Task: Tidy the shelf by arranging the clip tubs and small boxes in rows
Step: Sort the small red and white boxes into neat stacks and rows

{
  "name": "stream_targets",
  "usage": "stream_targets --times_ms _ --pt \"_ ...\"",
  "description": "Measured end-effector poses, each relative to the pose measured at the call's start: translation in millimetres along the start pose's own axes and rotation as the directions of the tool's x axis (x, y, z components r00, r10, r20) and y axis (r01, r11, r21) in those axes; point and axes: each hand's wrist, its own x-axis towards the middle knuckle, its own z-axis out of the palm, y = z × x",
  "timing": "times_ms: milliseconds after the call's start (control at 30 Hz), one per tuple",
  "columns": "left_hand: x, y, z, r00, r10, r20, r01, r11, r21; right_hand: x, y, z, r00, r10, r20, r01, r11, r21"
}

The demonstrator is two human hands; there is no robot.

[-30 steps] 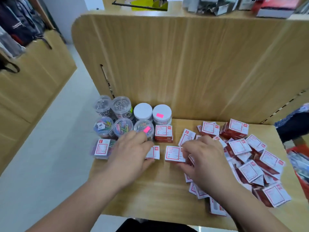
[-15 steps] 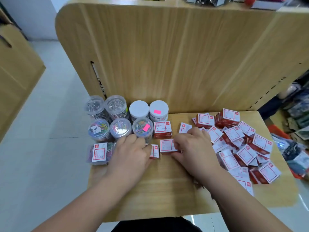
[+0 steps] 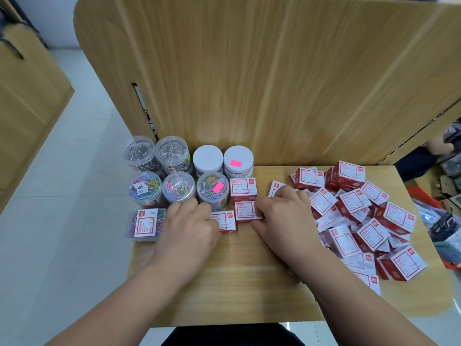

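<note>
Currently, frame centre: left hand (image 3: 189, 228) grips one small box (image 3: 225, 222), right hand (image 3: 282, 216) pinches the neighbouring box (image 3: 245, 211) just beside it, long sides left-right; loose pile (image 3: 374, 233) lies right, nearer right hand.

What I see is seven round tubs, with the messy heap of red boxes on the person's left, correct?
Not quite: the head view shows the heap of red boxes on the person's right, not left. Your count of seven round tubs holds.

Red-and-white small boxes (image 3: 351, 203), clear tubs (image 3: 178, 187) of multicoloured clips, pink stickers (image 3: 235, 163), wood-grain shelf (image 3: 237, 278).
</note>
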Motion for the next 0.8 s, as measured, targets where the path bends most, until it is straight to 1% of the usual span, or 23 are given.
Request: stream_targets --times_ms 233,333,567,733,800 --pt "-4.8 3.9 1.3 0.999 -0.043 -0.025 0.043 0.999 -0.006 2.6 6.0 1.7 0.999 -0.04 0.023 0.04 0.999 -0.013" --pt "-5.4 4.6 0.3 0.998 -0.065 -0.023 0.065 0.998 -0.016 1.6 9.7 0.7 0.996 -0.075 0.042 0.077 0.996 -0.05" --pt "-6.3 2.8 2.6 0.997 -0.079 -0.017 0.078 0.996 -0.029 -7.3 13.1 -1.5 0.988 -0.152 0.035 0.153 0.987 -0.041" --pt "-5.9 2.7 4.7 0.997 -0.075 -0.007 0.075 0.997 -0.03 -11.8 11.2 -3.3 0.99 -0.129 0.058 0.131 0.991 -0.03" --pt "-6.1 2.8 4.4 0.997 -0.071 0.001 0.071 0.997 -0.037 -12.1 10.4 -4.1 0.988 -0.142 0.067 0.144 0.989 -0.028"
